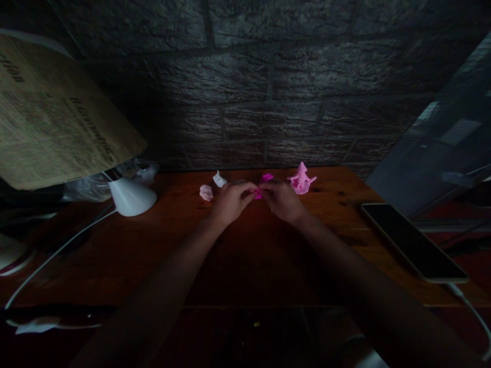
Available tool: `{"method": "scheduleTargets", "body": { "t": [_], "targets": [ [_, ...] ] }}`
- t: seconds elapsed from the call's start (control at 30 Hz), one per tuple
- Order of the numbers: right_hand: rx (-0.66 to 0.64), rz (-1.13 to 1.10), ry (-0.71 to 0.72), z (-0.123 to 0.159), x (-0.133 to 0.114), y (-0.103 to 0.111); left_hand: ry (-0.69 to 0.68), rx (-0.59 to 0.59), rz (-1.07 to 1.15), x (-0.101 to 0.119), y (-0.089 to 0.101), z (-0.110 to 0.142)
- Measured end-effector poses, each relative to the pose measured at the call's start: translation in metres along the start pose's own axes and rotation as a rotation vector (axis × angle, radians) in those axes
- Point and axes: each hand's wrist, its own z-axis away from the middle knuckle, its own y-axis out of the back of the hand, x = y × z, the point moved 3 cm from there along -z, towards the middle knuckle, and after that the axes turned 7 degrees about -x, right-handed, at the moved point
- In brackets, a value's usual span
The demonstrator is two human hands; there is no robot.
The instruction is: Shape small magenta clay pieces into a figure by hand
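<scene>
My left hand [232, 202] and my right hand [284, 202] meet above the middle of the wooden table. Both pinch a small bright pink piece [258, 193], soft-looking like modelling clay, between thumbs and fingertips. Just behind them lies another bright pink lump [267, 177]. To the right of my right hand stands a light pink figure [302, 180] with a pointed top and side arms. Left of my left hand are a pale pink lump [206, 192] and a crumpled white piece [219, 179]. My fingers partly hide the held piece.
A lamp with a white cone base [132, 197] and newsprint shade [65, 117] stands on the left, its white cable [57, 253] crossing the table [264, 266]. A phone [412, 243] with a plugged-in cable lies at the right. A dark brick wall [245, 92] rises behind.
</scene>
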Motion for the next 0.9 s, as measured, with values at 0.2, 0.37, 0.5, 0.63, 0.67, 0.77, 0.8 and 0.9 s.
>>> {"method": "scheduleTargets", "body": {
  "t": [0.2, 0.37, 0.5, 0.63, 0.67, 0.77, 0.8, 0.9],
  "targets": [
    [0.053, -0.186, -0.023, 0.0, -0.003, -0.001, 0.026, -0.001, 0.093, -0.002, 0.003, -0.001],
    [0.132, -0.307, -0.103, 0.001, 0.002, 0.001, 0.115, -0.042, 0.134, -0.004, 0.001, 0.001],
    [0.124, -0.354, -0.101, 0.002, 0.004, 0.001, 0.126, -0.021, 0.171, -0.006, -0.002, 0.0],
    [0.069, -0.364, -0.05, 0.0, -0.003, -0.002, 0.152, -0.009, 0.238, -0.01, -0.006, 0.0],
    [0.047, -0.35, -0.048, 0.0, -0.006, -0.001, 0.156, -0.028, 0.219, -0.01, -0.007, 0.0],
    [0.031, -0.195, -0.083, 0.008, -0.012, 0.011, 0.174, -0.067, 0.172, -0.011, -0.007, 0.0],
    [0.054, -0.095, -0.088, 0.016, -0.013, 0.02, 0.181, -0.062, 0.176, -0.012, -0.006, 0.0],
    [0.19, 0.215, -0.135, 0.058, -0.002, 0.063, 0.203, -0.02, 0.201, -0.012, -0.003, 0.0]
  ]
}}
